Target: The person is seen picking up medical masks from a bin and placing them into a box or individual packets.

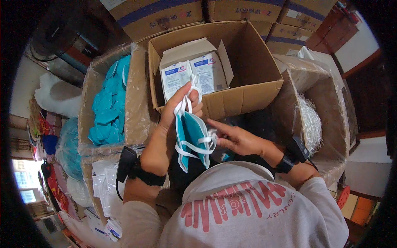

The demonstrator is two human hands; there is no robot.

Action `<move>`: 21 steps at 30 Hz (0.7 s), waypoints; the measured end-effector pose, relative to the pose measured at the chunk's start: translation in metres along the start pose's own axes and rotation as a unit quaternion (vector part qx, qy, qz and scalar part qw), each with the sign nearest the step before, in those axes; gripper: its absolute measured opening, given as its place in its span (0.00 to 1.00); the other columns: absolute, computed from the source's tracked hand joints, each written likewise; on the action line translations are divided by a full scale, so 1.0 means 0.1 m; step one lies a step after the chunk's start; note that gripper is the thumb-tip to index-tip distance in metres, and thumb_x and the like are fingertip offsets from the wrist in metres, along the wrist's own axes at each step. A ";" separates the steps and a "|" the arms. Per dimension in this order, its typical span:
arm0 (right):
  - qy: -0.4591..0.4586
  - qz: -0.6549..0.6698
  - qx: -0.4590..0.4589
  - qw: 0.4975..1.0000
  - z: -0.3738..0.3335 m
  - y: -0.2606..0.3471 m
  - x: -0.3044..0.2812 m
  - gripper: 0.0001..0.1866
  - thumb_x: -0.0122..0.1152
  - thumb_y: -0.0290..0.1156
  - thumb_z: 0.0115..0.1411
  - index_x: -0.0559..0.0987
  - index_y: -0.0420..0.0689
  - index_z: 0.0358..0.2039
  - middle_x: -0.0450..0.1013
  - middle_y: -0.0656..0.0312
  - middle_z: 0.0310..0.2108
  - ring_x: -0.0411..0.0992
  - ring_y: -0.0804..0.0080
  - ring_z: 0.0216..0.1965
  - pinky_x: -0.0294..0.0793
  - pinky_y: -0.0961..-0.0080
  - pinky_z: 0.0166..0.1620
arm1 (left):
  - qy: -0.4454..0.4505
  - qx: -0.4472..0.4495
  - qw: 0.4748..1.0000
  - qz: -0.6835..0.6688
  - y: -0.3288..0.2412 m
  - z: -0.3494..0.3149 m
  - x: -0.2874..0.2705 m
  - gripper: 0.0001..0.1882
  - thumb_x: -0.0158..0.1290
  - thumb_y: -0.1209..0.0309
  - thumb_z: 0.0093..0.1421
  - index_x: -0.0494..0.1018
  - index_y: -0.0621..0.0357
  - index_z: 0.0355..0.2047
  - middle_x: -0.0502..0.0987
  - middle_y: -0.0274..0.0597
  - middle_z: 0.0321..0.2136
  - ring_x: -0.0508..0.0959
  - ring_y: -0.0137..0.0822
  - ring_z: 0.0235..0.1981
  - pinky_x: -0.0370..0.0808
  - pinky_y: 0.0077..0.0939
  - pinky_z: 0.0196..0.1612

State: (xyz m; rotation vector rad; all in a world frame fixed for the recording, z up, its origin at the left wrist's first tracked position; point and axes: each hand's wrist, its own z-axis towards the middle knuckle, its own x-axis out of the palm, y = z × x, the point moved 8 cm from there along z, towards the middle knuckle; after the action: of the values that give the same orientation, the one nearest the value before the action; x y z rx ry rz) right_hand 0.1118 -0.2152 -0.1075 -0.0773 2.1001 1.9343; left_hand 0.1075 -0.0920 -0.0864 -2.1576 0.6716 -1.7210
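Nearest to the camera is a pale shirt point(252, 211) with red pattern. Fingers of the left hand point(173, 106) are closed on the upper end of a teal mask point(192, 130) with white edging, which hangs in front of an open carton point(244, 99); one piece or two, I cannot tell. Fingers of the right hand point(242, 140) are partly spread beside its white straps point(188, 149); whether they grip, I cannot tell. The work seems partway: the held mask already has straps, and packets point(206, 70) stand in a white box point(226, 62) inside the carton, while many loose teal pieces point(107, 113) and a white stringy heap point(309, 124) apparently remain. Blue and red print marks the packets, purplish bands and printing the stacked cartons point(161, 20), curved lettering the shirt
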 end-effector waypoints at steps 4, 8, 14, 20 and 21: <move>0.057 0.029 -0.032 0.997 0.11 -0.07 0.17 0.18 0.49 0.34 0.61 0.66 0.41 0.50 0.68 0.56 0.30 0.66 0.71 0.31 0.67 0.75 0.37 | 0.014 0.001 0.999 0.036 0.02 0.05 0.02 0.19 0.43 0.55 0.60 0.64 0.53 0.18 0.56 0.27 0.09 0.53 0.22 0.09 0.49 0.17 0.12; 0.061 0.117 0.005 0.991 0.05 -0.17 0.22 0.10 0.45 0.34 0.63 0.70 0.40 0.36 0.63 0.66 0.25 0.60 0.79 0.27 0.63 0.81 0.31 | -0.017 0.006 0.999 0.034 -0.01 0.05 -0.04 0.19 0.44 0.55 0.60 0.65 0.53 0.18 0.56 0.27 0.09 0.54 0.22 0.09 0.50 0.16 0.12; 0.039 0.410 0.174 0.895 -0.16 -0.58 0.25 0.07 0.47 0.36 0.62 0.69 0.46 0.33 0.66 0.70 0.24 0.56 0.86 0.21 0.56 0.87 0.23 | -0.029 -0.004 0.996 0.079 0.03 0.11 -0.19 0.17 0.47 0.54 0.58 0.68 0.53 0.21 0.65 0.29 0.12 0.63 0.23 0.11 0.58 0.14 0.14; 0.017 0.444 0.147 0.884 -0.14 -0.48 0.24 0.10 0.47 0.36 0.62 0.69 0.47 0.42 0.66 0.71 0.25 0.54 0.87 0.19 0.51 0.89 0.20 | -0.119 0.011 0.972 0.202 0.12 0.13 -0.28 0.18 0.47 0.54 0.58 0.71 0.55 0.23 0.69 0.31 0.17 0.68 0.22 0.16 0.64 0.13 0.20; 0.026 0.436 0.143 0.888 -0.14 -0.46 0.23 0.11 0.47 0.36 0.62 0.69 0.47 0.43 0.67 0.71 0.25 0.54 0.87 0.19 0.51 0.90 0.20 | -0.121 0.010 0.970 0.210 0.14 0.13 -0.27 0.18 0.47 0.54 0.58 0.71 0.55 0.23 0.69 0.31 0.17 0.68 0.22 0.16 0.64 0.13 0.20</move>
State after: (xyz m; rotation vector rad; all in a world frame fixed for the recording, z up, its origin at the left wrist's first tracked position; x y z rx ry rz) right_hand 0.0980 -0.2304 -0.1566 1.0585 2.6993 1.9709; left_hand 0.1131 -0.0899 -0.1185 -1.9860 0.9532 -1.2203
